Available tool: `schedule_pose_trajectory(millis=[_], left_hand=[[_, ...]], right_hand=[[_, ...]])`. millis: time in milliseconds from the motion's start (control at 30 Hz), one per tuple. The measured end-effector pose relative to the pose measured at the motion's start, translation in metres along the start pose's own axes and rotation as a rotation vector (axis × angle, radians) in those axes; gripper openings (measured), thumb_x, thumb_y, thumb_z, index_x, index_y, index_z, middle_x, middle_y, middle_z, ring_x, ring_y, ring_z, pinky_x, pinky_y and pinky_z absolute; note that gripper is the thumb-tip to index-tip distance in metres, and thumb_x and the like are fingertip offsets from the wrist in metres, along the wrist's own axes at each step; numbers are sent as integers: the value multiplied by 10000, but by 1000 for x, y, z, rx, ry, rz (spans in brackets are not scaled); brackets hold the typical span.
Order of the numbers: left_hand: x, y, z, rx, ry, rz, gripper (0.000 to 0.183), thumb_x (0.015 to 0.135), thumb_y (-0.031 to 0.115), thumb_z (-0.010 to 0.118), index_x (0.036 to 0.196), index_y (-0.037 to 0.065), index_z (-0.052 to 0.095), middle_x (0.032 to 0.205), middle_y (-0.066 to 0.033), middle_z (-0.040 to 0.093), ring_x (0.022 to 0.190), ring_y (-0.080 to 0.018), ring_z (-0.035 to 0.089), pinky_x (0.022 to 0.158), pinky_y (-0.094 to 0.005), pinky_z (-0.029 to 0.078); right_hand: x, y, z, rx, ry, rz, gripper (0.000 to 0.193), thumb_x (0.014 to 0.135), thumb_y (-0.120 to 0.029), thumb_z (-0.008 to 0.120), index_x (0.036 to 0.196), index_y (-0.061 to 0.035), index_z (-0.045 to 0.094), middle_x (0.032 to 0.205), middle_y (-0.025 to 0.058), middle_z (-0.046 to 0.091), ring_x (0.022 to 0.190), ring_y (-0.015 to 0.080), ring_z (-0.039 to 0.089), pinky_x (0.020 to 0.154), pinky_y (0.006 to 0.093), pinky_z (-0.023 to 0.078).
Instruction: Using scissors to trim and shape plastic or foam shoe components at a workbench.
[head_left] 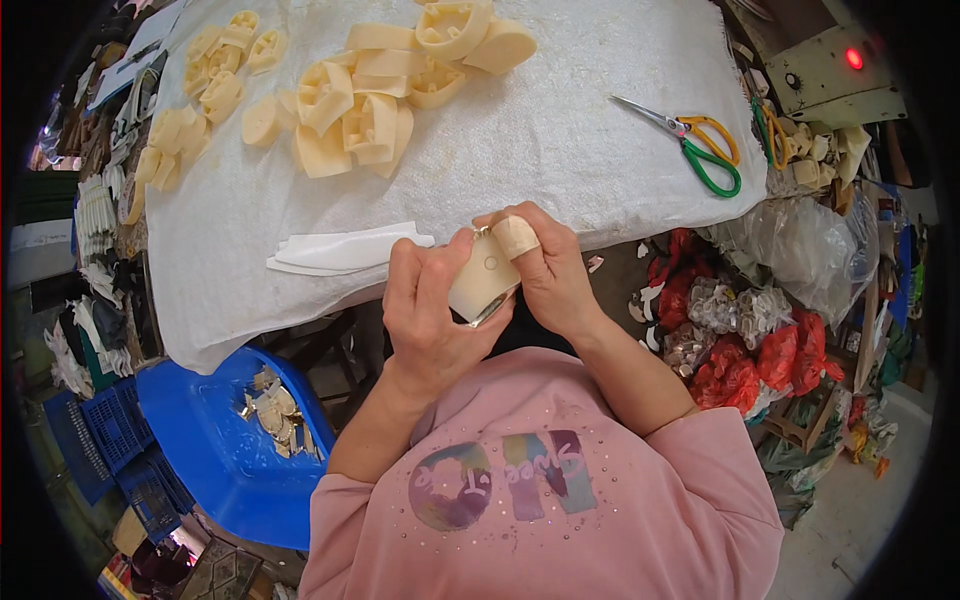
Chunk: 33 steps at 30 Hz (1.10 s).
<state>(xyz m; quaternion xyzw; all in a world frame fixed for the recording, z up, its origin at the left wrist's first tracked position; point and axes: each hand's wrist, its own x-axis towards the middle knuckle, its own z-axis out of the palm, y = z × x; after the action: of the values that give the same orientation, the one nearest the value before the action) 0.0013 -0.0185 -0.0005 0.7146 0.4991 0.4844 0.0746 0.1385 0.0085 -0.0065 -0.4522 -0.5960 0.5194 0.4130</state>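
A cream moulded part point(478, 284), with a small round mark on its flat face and a shiny edge, is held between both hands just off the table's near edge. My left hand point(422, 305) wraps its fingers round the left side of it. On the right side my right hand point(562, 285) grips it, thumb laid on the top; a tan cover point(515, 237) wraps that thumb's tip. Several white sheets point(340, 249) lie on the table beside my left hand. Scissors point(683, 128) with one yellow and one green handle lie farther off to the right.
White woven cloth point(560, 130) covers the table. Cream moulded parts point(372, 120) are heaped at its far left and middle. A blue tub point(200, 440) with scraps stands below left. Red plastic bags point(722, 376) sit below right. A box with a red light point(835, 80) is at far right.
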Motion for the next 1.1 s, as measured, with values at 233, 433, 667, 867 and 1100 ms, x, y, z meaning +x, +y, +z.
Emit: schedule_pose_trajectory(millis=[233, 433, 667, 867, 1100], left_hand=[[3, -4, -2, 64, 23, -11, 577, 505, 23, 794, 1034, 8, 565, 779, -86, 499, 671, -240, 485, 581, -324, 426], [-1, -1, 1, 71, 35, -74, 604, 510, 35, 810, 1079, 24, 610, 763, -64, 488, 654, -204, 450, 558, -299, 411], [-8, -13, 3, 92, 33, 20, 565, 511, 89, 831, 1046, 44, 657, 738, -53, 482, 640, -182, 454, 523, -282, 409], [-7, -10, 3, 53, 85, -28, 578, 520, 45, 839, 1061, 39, 635, 827, -53, 499, 705, -182, 517, 616, -262, 450], [-2, -11, -1, 65, 104, 17, 700, 514, 25, 852, 1149, -14, 560, 937, -108, 582, 803, -199, 587, 697, -295, 503]], right_hand=[[-8, -3, 7, 701, -36, 306, 301, 986, -232, 420, 1141, -23, 573, 950, 34, 617, 924, 103, 561, 782, 263, 459], [-11, -2, 13, 38, 22, -32, 327, 961, -167, 438, 1249, -21, 494, 1094, 104, 569, 971, 163, 558, 808, 277, 461], [-19, 3, 27, 180, 80, -6, 385, 910, -88, 489, 1284, -19, 433, 1131, 135, 546, 1022, 201, 533, 893, 301, 422], [-14, 5, 23, 286, 2, 25, 427, 932, -135, 504, 1333, -34, 398, 1171, 104, 522, 1037, 168, 517, 905, 284, 412], [-14, 4, 11, 826, -124, 224, 464, 951, -199, 495, 1365, -30, 374, 1207, 74, 507, 1093, 143, 491, 925, 276, 404]])
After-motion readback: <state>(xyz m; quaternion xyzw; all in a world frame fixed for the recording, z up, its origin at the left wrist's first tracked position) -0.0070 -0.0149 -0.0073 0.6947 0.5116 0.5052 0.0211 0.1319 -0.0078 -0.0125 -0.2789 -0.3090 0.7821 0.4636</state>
